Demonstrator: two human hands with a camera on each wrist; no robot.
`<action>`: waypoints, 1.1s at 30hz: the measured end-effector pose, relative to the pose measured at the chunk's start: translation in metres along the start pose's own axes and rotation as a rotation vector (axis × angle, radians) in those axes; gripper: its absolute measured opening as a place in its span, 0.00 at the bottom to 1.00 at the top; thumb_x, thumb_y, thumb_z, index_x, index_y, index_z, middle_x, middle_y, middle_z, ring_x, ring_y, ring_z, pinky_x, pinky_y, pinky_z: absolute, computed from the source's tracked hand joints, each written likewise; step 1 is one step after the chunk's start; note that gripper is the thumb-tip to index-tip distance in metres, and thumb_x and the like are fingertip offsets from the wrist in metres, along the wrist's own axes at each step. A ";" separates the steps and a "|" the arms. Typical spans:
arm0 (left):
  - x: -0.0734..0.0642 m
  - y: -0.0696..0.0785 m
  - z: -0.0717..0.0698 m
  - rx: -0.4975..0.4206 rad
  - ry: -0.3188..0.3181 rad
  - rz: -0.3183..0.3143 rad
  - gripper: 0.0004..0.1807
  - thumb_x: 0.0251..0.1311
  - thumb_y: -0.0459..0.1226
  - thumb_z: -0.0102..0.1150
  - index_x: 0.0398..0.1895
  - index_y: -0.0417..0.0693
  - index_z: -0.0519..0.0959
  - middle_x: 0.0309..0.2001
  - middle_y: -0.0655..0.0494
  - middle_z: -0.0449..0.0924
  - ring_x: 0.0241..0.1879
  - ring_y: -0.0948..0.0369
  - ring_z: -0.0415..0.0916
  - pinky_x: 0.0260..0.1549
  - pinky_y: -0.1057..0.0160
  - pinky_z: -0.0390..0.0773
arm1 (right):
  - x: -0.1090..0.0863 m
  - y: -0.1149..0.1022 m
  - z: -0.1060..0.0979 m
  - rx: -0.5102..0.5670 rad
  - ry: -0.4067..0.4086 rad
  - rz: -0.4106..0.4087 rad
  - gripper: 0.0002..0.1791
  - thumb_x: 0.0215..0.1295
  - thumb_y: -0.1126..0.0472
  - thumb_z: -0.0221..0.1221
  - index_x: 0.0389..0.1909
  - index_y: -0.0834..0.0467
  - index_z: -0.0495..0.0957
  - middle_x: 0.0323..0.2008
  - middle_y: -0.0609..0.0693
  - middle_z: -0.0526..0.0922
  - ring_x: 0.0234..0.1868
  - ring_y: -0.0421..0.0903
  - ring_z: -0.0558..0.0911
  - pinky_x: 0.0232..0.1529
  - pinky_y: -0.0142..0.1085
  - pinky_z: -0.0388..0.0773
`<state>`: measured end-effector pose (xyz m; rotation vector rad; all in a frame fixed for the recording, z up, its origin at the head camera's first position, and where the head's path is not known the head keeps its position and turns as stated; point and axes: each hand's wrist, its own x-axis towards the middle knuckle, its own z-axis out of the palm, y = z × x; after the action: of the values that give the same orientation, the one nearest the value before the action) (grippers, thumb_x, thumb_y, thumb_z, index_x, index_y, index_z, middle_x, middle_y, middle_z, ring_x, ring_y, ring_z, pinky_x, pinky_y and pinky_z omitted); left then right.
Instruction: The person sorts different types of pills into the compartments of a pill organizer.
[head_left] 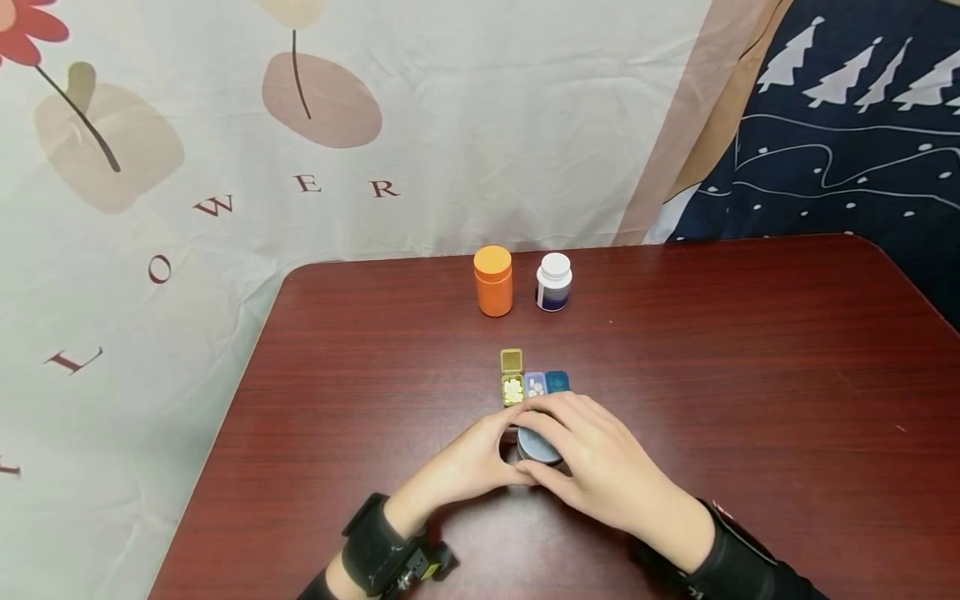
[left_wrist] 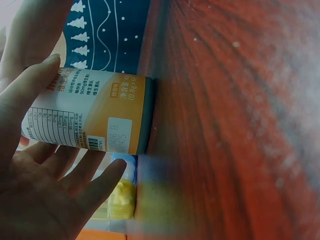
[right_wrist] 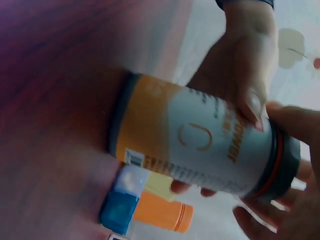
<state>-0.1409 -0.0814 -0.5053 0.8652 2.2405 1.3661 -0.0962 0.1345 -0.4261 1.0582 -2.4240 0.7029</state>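
A vitamin bottle (right_wrist: 195,135) with a white and orange label, dark base and grey lid (head_left: 538,447) stands upright on the table, between both hands. My left hand (head_left: 468,458) grips its body, the thumb pressed on the label and fingers round the other side. With curled fingers and thumb, my right hand (head_left: 592,458) holds the lid at the top. Just behind lies a small pill box. Its yellow compartment (head_left: 513,390) is open with pale tablets inside, the lavender compartment (head_left: 535,384) contains white pills, and a teal part (head_left: 557,382) is partly covered by my right hand.
Farther back on the red-brown table (head_left: 750,375) stand an orange bottle (head_left: 493,283) and a white bottle (head_left: 553,283) with a dark label. Behind the table hang a pale printed cloth (head_left: 487,125) and a navy cloth with white trees (head_left: 847,167).
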 end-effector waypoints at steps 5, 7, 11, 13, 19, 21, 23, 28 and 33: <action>-0.001 0.007 -0.002 -0.005 -0.006 -0.057 0.48 0.59 0.39 0.83 0.83 0.50 0.70 0.72 0.53 0.82 0.68 0.61 0.81 0.72 0.59 0.79 | 0.000 -0.004 0.000 -0.028 -0.022 0.064 0.33 0.60 0.47 0.82 0.62 0.56 0.84 0.58 0.50 0.86 0.59 0.48 0.85 0.60 0.47 0.86; 0.000 0.004 -0.001 0.001 -0.003 -0.068 0.49 0.59 0.40 0.84 0.83 0.53 0.69 0.73 0.57 0.81 0.69 0.64 0.80 0.73 0.60 0.79 | 0.001 -0.002 -0.006 0.003 -0.095 0.101 0.37 0.60 0.45 0.81 0.67 0.54 0.81 0.61 0.48 0.85 0.62 0.48 0.84 0.63 0.49 0.84; 0.003 -0.008 0.003 -0.019 0.001 -0.028 0.47 0.62 0.46 0.83 0.83 0.61 0.70 0.71 0.66 0.82 0.67 0.68 0.80 0.71 0.62 0.79 | 0.002 0.009 -0.026 0.103 -0.249 0.157 0.41 0.60 0.49 0.82 0.73 0.51 0.78 0.68 0.45 0.83 0.67 0.47 0.82 0.67 0.52 0.82; 0.004 -0.012 0.004 -0.029 0.004 -0.011 0.45 0.61 0.50 0.84 0.80 0.65 0.72 0.67 0.70 0.83 0.65 0.70 0.81 0.70 0.62 0.80 | 0.002 0.016 -0.035 0.135 -0.277 0.164 0.40 0.60 0.54 0.82 0.74 0.51 0.79 0.68 0.44 0.84 0.66 0.47 0.82 0.66 0.53 0.82; 0.005 -0.013 0.005 -0.071 -0.002 -0.017 0.39 0.59 0.50 0.85 0.73 0.69 0.76 0.61 0.76 0.84 0.63 0.71 0.82 0.69 0.63 0.81 | -0.002 0.030 -0.045 0.134 -0.240 0.149 0.32 0.63 0.62 0.78 0.69 0.48 0.84 0.63 0.43 0.89 0.60 0.47 0.86 0.62 0.51 0.84; 0.004 -0.013 0.005 -0.072 -0.006 -0.016 0.39 0.60 0.50 0.84 0.73 0.69 0.76 0.61 0.75 0.84 0.63 0.70 0.83 0.69 0.63 0.81 | -0.002 0.030 -0.044 0.137 -0.231 0.135 0.32 0.63 0.61 0.78 0.69 0.48 0.85 0.61 0.42 0.90 0.59 0.46 0.86 0.61 0.49 0.85; 0.004 -0.010 0.004 -0.072 -0.011 -0.023 0.39 0.61 0.50 0.84 0.75 0.68 0.76 0.62 0.73 0.84 0.64 0.70 0.82 0.70 0.63 0.81 | -0.002 0.029 -0.043 0.149 -0.232 0.127 0.33 0.62 0.60 0.79 0.69 0.47 0.84 0.61 0.42 0.90 0.59 0.45 0.86 0.60 0.47 0.84; 0.000 0.004 -0.001 -0.061 -0.017 0.002 0.44 0.64 0.49 0.82 0.81 0.59 0.72 0.68 0.62 0.84 0.66 0.64 0.83 0.69 0.60 0.81 | -0.001 0.023 -0.039 0.166 -0.232 0.097 0.38 0.59 0.60 0.81 0.71 0.49 0.82 0.64 0.42 0.89 0.60 0.43 0.86 0.61 0.46 0.84; -0.001 0.008 -0.002 -0.060 -0.016 -0.026 0.44 0.65 0.50 0.81 0.82 0.61 0.71 0.68 0.64 0.84 0.65 0.68 0.82 0.70 0.63 0.80 | 0.000 0.016 -0.035 0.139 -0.228 0.073 0.38 0.59 0.60 0.82 0.71 0.51 0.82 0.66 0.44 0.87 0.63 0.45 0.85 0.63 0.49 0.84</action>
<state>-0.1393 -0.0805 -0.4967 0.8205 2.1799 1.4016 -0.1027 0.1649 -0.4033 1.1650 -2.6507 0.8258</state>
